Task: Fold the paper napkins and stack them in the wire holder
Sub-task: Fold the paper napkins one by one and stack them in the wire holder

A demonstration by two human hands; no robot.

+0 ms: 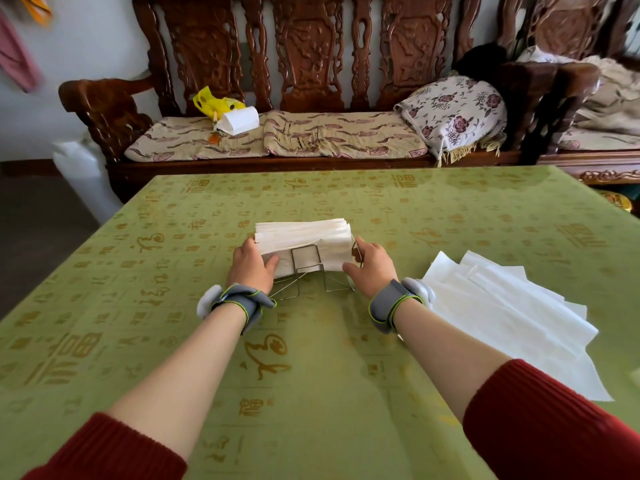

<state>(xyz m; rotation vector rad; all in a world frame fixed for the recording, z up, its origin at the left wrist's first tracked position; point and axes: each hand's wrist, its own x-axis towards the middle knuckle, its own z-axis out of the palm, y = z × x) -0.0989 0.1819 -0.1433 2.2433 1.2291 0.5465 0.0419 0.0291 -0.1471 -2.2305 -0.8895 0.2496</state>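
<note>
The bench (pixel 450 216) is covered in green with gold signs. The napkins (pixel 301 233) are white, the holder (pixel 293 259) silver. Red sleeves (pixel 554 427) and grey, green-edged bands (pixel 388 303) are worn. A yellow bag (pixel 214 102) is seen.

Soft even daylight, faint shadows, mild glare on the table (pixel 450 209), wide-angle bending at blurred edges.

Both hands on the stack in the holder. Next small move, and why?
Likely release the right hand and reach to the loose unfolded napkins on its right. The stack of folded napkins sits in the wire holder, held at both ends by the left hand and right hand, edges looking even; unfolded sheets remain to fold.
</note>
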